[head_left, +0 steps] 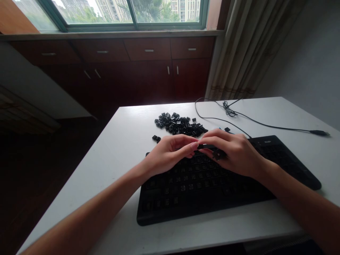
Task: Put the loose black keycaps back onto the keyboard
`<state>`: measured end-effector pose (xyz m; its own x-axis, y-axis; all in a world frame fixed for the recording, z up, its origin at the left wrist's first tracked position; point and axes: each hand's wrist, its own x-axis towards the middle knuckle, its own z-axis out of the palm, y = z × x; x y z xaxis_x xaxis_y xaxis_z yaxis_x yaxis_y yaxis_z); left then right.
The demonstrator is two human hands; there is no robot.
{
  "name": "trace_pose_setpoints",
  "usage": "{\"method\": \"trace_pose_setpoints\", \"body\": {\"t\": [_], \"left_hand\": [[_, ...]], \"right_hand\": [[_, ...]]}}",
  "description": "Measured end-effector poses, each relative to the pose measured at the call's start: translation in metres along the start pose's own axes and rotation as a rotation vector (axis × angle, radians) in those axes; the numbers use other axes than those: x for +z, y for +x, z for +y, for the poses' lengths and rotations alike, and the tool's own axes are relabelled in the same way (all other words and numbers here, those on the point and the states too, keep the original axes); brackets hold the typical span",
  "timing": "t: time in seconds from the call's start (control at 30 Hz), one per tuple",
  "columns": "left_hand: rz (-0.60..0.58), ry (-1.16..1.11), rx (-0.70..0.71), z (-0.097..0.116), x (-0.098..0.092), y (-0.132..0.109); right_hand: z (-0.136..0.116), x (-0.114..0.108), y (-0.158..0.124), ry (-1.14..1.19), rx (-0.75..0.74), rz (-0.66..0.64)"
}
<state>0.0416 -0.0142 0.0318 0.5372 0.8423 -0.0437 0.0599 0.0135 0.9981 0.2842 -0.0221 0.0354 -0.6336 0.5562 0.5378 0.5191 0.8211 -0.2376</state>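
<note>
A black keyboard [207, 202] with its keycaps off over much of its left and middle part lies on the white table. Above its back edge my two hands meet fingertip to fingertip. My left hand [170, 152] pinches the left end of a small dark piece [204, 146], probably a keycap. The fingers of my right hand [231, 150] are closed round its other end, and more black keycaps [219, 154] show under that hand. Behind my hands is a loose pile of black keycaps [177, 124].
The white table [106, 159] carries a black cable [265, 124] with a tied bundle, running to a plug [319, 133] at the right. A few keycaps [156, 138] lie apart from the pile. Beyond stand wooden cabinets [148, 78], a window and a curtain [233, 53].
</note>
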Motion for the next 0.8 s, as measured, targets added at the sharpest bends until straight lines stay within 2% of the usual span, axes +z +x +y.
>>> {"method": "trace_pose_setpoints", "body": {"t": [0.17, 0.3, 0.43, 0.6, 0.8], "left_hand": [[0.004, -0.068, 0.001, 0.000, -0.001, 0.002], [0.014, -0.094, -0.013, -0.001, -0.002, 0.003], [0.028, -0.130, -0.022, -0.003, -0.001, 0.003], [0.026, -0.157, -0.030, -0.005, -0.001, 0.004], [0.031, -0.126, -0.023, -0.003, 0.000, 0.004]], "right_hand": [[0.003, -0.003, 0.003, 0.022, 0.011, -0.009], [-0.003, -0.016, -0.001, 0.080, 0.041, -0.022], [-0.020, -0.027, -0.024, 0.172, 0.095, -0.076], [-0.035, -0.023, -0.058, 0.206, 0.129, -0.163], [-0.041, -0.020, -0.062, 0.148, 0.113, -0.177]]}}
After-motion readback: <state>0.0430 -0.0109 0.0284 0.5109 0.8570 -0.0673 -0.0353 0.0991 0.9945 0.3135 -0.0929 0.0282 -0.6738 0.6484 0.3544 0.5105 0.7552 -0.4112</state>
